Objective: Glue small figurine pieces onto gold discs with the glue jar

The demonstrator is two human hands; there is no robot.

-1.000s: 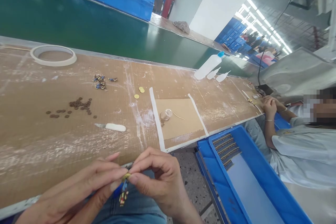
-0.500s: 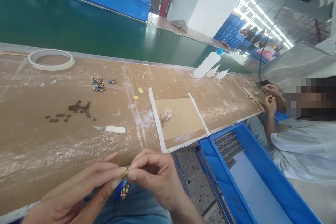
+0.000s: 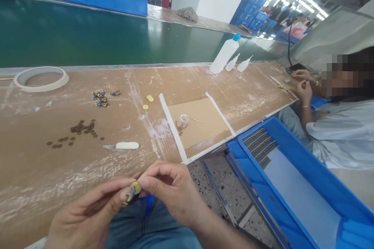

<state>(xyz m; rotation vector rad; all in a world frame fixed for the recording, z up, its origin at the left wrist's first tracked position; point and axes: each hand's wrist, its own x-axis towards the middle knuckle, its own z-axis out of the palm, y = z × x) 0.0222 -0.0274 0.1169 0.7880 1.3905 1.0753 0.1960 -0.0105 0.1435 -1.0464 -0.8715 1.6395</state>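
Observation:
Both my hands meet at the near edge of the brown bench [image 3: 35, 163]. My left hand [image 3: 87, 214] and my right hand [image 3: 168, 190] pinch one small part [image 3: 133, 190] between their fingertips: a yellow disc with blue wires hanging under it. On the bench beyond lie a scatter of dark brown discs [image 3: 78, 130], a cluster of blue-wired parts [image 3: 101, 98], three yellow discs [image 3: 147, 101] and a white-handled knife [image 3: 122, 146].
A tape roll [image 3: 41, 78] lies far left. A small glass jar [image 3: 182, 120] sits on a taped cardboard square. White glue bottles [image 3: 224, 52] stand at the back. A blue tray [image 3: 292, 186] with rows of parts is at right, beside a seated co-worker [image 3: 336, 124]. A green conveyor belt [image 3: 87, 35] runs behind.
The view has swung left and down. My hands turned the part, so its yellow disc now faces up and the blue wires hang behind my right fingers. The co-worker's hands shifted slightly.

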